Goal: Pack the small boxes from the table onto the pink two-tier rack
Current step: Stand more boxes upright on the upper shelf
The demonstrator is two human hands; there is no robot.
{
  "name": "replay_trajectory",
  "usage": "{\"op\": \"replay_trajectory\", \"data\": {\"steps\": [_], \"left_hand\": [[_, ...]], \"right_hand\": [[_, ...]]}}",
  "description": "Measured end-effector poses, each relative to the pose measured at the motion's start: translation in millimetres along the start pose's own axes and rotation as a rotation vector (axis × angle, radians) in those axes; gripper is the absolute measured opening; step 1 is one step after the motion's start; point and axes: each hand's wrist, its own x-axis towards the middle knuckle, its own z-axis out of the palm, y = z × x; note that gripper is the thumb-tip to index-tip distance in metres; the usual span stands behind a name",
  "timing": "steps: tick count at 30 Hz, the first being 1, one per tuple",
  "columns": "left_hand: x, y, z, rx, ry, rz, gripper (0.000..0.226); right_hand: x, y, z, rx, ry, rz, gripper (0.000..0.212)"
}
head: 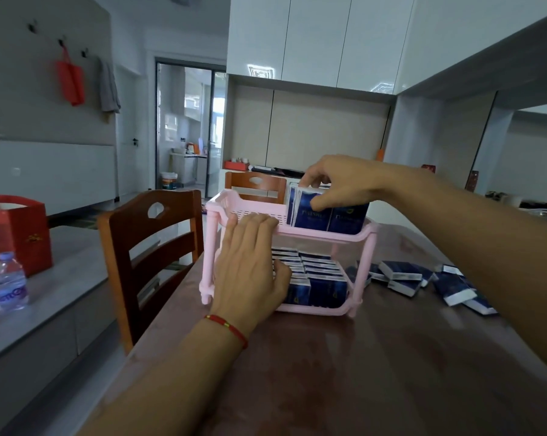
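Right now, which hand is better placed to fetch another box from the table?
Right hand: the loose boxes lie on the rack's right side, beneath that arm. The left hand rests on the rack's left front.

The rack is matt pink plastic, the table glossy dark wood, the boxes printed blue-and-white card.

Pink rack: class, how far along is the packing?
Done: the pink rack's lower tier is filled. In hand: the right hand sets upright boxes on the top tier while the left hand steadies the rack. Left: loose boxes on the table.
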Motion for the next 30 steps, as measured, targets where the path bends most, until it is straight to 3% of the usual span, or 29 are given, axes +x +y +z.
{"op": "replay_trajectory", "data": {"steps": [3,5,8,10,13,17,20,23,25,30], "left_hand": [[-0.7,1.8,0.6,-0.016,-0.018,-0.025,0.058],[1.1,6.6,-3.4,-0.062,-0.02,-0.07,0.061],[12.0,29.3,-18.9,-0.342,0.016,-0.152,0.056],[34.5,47.2,-32.2,-0.547,0.017,-0.293,0.047],[87.3,47.4,-26.5,-0.783,-0.096,-0.586,0.037],[143.3,36.2,-10.2,-1.109,-0.249,-1.002,0.047],[155.2,21.3,13.1,-1.114,-0.38,-1.057,0.059],[157.5,6.9,34.1,-1.206,-0.497,-1.07,0.069],[156.6,6.3,35.4,-1.253,-0.58,-1.049,0.068],[159.9,6.2,35.3,-1.244,-0.6,-1.059,0.07]], "right_hand": [[-6.0,3.7,4.2,-0.036,0.047,-0.025,0.044],[-16.7,10.2,7.3,0.095,0.187,-0.011,0.036],[-36.5,26.2,22.4,0.377,0.532,0.089,0.028],[-45.4,36.9,39.4,0.594,0.625,0.218,0.03],[-42.5,54.3,60.9,0.922,0.571,0.379,0.04],[-30.3,59.2,61.6,1.192,0.435,0.456,0.066],[-24.9,52.6,53.2,1.201,0.32,0.43,0.067],[-18.1,51.4,50.4,1.19,0.198,0.4,0.049],[-14.3,49.0,49.1,1.169,0.154,0.415,0.052],[-9.0,51.0,51.2,1.194,0.163,0.439,0.072]]}}
